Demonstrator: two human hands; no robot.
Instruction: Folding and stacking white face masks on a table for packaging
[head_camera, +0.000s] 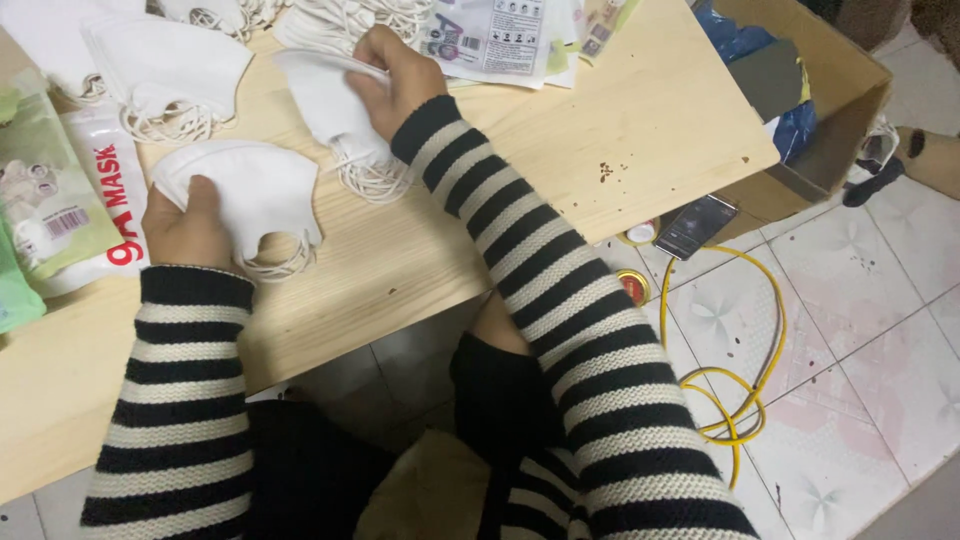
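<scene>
far left, mask packets (45, 200) at the desk (620, 120) edge; next, left hand (185, 225) closed over a folded white mask (255, 190), thumb on top, pinning it flat to the wood, likely to keep its loops from springing. further right, right hand (400, 80) pinching a second white mask (325, 100) off a loose stack (370, 170), more masks (160, 70) and printed packets (490, 35) crowding behind. rightmost, cardboard box (800, 90), phone (695, 225) and yellow cable (740, 380) on the tiled floor.

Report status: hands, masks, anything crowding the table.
Left hand pressing a white mask flat. Right hand gripping a second white mask over a stack. More masks and printed packets crowd the wooden table.
</scene>
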